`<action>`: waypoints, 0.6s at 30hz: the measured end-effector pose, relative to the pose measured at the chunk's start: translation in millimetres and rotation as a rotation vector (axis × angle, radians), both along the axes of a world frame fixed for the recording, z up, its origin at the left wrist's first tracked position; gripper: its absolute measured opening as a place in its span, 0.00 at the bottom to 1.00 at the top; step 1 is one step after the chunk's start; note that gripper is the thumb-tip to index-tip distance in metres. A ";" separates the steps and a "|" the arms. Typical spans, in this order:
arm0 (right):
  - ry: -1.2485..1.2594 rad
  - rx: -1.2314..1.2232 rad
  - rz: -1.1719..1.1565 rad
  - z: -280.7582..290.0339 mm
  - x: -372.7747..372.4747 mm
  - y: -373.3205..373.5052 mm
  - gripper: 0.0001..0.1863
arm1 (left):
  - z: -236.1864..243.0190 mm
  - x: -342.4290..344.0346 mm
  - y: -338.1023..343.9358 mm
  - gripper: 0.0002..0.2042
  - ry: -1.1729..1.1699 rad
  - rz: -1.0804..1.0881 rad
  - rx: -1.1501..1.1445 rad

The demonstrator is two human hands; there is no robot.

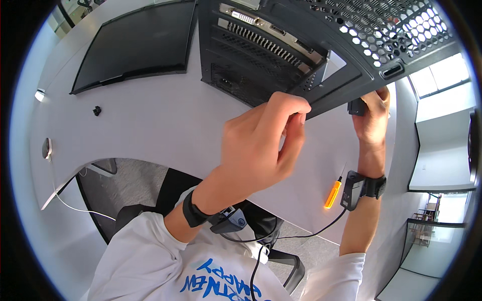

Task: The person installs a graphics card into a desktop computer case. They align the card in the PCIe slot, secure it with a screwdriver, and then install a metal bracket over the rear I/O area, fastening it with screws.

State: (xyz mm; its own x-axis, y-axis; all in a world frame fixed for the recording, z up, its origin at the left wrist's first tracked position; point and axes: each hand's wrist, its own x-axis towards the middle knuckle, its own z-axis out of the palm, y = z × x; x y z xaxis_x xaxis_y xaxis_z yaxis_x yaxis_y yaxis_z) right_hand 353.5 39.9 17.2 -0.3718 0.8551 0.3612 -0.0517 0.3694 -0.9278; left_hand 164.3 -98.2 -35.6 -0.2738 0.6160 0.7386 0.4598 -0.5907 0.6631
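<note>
A black computer case (281,60) stands tilted at the top of the head view, its back with slots, ports and a honeycomb vent turned toward me. My left hand (266,143) is closed in a pinch at the lower edge of that back panel. Whatever lies between its thumb and fingertips is hidden. At the case's right side, my right hand (372,113) has its fingers curled round a black block-like foot (356,107) under the case. Part of these fingers is out of sight behind the case.
A yellow-handled screwdriver (333,193) lies on the white table (165,120), left of my right forearm. At the far left are a dark monitor (140,42), a small black part (97,110) and a mouse-like device (46,148) with a white cable. Wrist-worn devices trail a black cable.
</note>
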 end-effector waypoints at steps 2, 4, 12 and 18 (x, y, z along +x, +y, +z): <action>0.072 -0.070 0.065 2.3 -6.1 -3.0 0.12 | 1.2 -0.1 -2.3 0.05 0.013 -0.021 -0.010; 0.114 -0.159 0.050 1.4 -12.8 -7.1 0.13 | 2.0 -0.3 -3.7 0.05 0.022 -0.032 -0.017; 0.250 -0.347 0.211 -6.5 -19.0 -2.2 0.17 | 5.9 0.7 -8.2 0.08 0.055 -0.049 -0.023; 0.370 -0.270 0.197 -19.3 -21.2 9.7 0.11 | 8.5 -2.7 -8.3 0.08 0.069 -0.047 -0.013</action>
